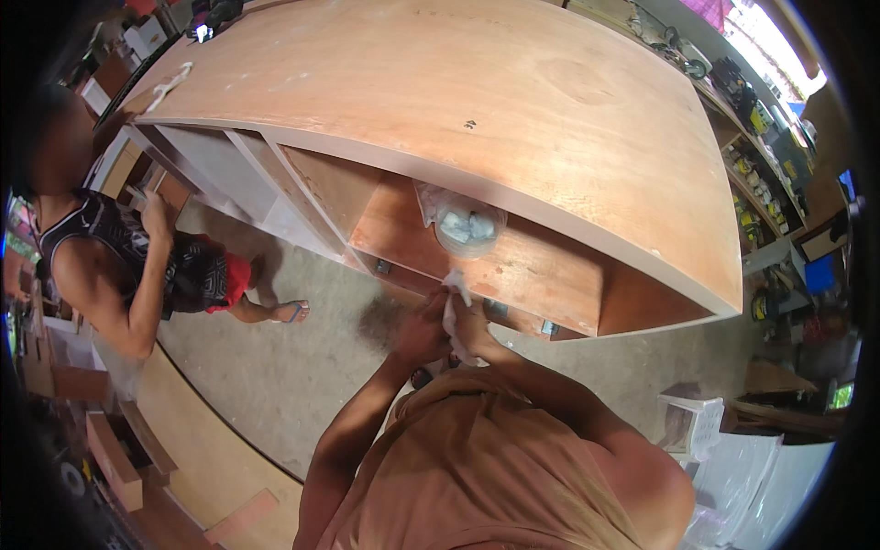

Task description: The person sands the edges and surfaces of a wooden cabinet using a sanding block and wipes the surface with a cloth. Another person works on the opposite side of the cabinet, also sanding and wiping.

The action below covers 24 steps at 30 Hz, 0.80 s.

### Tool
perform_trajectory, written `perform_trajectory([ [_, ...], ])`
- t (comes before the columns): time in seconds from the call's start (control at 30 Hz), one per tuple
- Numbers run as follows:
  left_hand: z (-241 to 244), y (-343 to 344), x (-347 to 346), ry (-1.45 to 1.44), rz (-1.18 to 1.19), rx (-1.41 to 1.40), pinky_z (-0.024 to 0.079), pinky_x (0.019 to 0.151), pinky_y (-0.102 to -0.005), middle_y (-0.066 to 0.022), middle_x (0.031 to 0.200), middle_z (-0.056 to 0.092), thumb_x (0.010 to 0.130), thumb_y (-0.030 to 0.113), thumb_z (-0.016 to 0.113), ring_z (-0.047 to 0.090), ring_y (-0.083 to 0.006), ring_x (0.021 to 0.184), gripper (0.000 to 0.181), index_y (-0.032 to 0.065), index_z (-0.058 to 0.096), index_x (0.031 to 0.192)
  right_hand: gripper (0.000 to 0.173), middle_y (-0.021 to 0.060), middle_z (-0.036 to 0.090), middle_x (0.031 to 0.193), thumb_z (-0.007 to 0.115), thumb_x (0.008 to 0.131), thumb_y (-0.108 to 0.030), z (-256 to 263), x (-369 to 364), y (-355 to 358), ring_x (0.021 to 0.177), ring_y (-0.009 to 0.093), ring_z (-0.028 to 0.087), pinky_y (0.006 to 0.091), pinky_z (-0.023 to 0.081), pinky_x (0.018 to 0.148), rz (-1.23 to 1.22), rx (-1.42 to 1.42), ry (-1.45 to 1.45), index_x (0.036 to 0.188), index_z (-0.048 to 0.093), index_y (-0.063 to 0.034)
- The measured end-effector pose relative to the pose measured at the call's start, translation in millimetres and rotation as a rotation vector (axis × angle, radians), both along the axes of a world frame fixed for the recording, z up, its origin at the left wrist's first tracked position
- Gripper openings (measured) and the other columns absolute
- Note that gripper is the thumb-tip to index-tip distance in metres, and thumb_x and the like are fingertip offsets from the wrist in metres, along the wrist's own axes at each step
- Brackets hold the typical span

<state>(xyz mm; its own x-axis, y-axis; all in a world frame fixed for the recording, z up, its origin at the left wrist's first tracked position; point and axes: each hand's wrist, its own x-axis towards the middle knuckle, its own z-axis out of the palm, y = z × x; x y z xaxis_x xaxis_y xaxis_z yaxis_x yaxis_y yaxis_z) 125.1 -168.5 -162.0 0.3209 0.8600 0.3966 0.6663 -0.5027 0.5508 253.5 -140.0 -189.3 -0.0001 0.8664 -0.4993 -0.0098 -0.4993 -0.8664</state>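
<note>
A white cloth (451,317) is bunched between my hands, close in front of my body. My left hand (419,333) grips it from the left, and my right hand (471,326) closes on it from the right; the fingers partly hide one another. Just beyond them is the open front of a wooden cabinet (385,75). On its inner shelf (536,275) sits a clear round plastic tub (462,249) with pale, damp-looking wads (469,225) inside. A piece of crumpled plastic (427,201) lies beside the tub.
A co-worker (130,254) stands at the cabinet's left end, one arm raised. A whitish strip (170,86) lies on the cabinet top. Shelves of tools (756,165) line the right side. Plastic-wrapped panels (735,474) stand at lower right; a wooden board (199,419) lies at lower left.
</note>
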Motion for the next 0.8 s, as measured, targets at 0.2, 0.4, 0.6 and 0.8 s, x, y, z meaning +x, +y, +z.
perform_trajectory([
  [0.2, -20, 6, -5, -0.493, -0.001, -0.464, 0.052, 0.100, -0.0408, -0.0183, 0.133, 0.063, 0.081, 0.021, 0.079, 0.063, -0.0370, 0.118, 0.047, 0.0052, 0.069, 0.125, 0.045, 0.0160, 0.070, 0.116, 0.069, 0.097, -0.029, 60, 132, 95, 0.104, 0.019, 0.066, 0.0338, 0.051, 0.092, 0.491, 0.118, -0.548, 0.133, 0.063, -0.0036],
  [0.4, -189, -143, -128, 0.059, 0.531, -0.844, 0.051, 0.097, -0.0461, -0.0215, 0.121, 0.068, 0.090, 0.046, 0.068, 0.065, -0.0396, 0.110, 0.048, 0.0060, 0.072, 0.117, 0.054, 0.0204, 0.071, 0.110, 0.065, 0.096, -0.044, 69, 223, 190, 0.099, 0.028, 0.067, 0.0376, 0.052, 0.084, 0.037, 0.659, -0.954, 0.119, 0.066, 0.0042],
  [0.6, -270, -403, -160, -0.599, 1.870, -1.102, 0.047, 0.054, -0.0459, -0.0109, 0.068, 0.063, 0.092, 0.036, 0.067, 0.063, -0.0264, 0.061, 0.035, 0.0020, 0.067, 0.086, 0.056, 0.0204, 0.070, 0.113, 0.061, 0.097, -0.045, 118, 108, 224, 0.101, 0.029, 0.067, 0.0389, 0.052, 0.087, 0.373, 0.972, -0.597, 0.122, 0.064, 0.0044],
  [0.8, -244, -519, -48, -1.040, 1.449, -0.805, 0.048, 0.049, -0.0300, -0.0039, 0.071, 0.066, 0.088, 0.044, 0.077, 0.062, -0.0140, 0.058, 0.042, 0.0025, 0.070, 0.094, 0.058, 0.0205, 0.069, 0.115, 0.058, 0.098, -0.046, 100, 20, 255, 0.103, 0.030, 0.066, 0.0401, 0.051, 0.089, 0.589, 0.878, -0.616, 0.125, 0.062, 0.0045],
])
